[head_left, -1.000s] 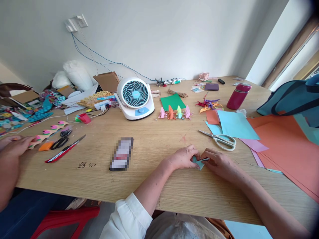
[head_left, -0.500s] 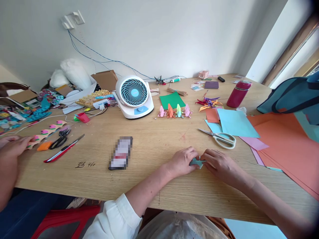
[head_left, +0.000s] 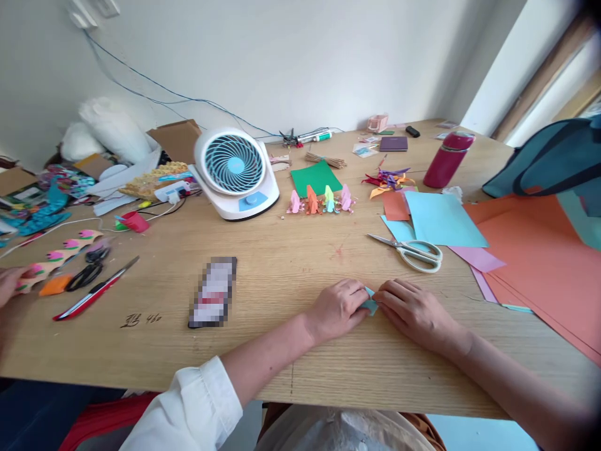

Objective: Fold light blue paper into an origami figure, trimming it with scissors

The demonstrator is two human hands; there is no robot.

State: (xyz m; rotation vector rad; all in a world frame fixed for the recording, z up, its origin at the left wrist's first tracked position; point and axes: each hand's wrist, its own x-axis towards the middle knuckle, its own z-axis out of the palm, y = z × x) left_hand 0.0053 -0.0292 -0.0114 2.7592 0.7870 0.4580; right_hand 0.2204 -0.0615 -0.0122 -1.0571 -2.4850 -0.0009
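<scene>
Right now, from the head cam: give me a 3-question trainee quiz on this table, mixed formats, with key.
1. Multiple choice: what do the left hand and right hand press between them on the table?
A. a small folded blue paper
B. the scissors
C. the red bottle

2. True or false: the desk fan stands to the right of the scissors.

3. Fill in: the row of small folded paper figures stands just in front of a ____ sheet.

Key
1. A. Both hands' fingertips meet on the blue paper; the scissors lie apart, further back.
2. False. The fan is left of them.
3. green
</scene>
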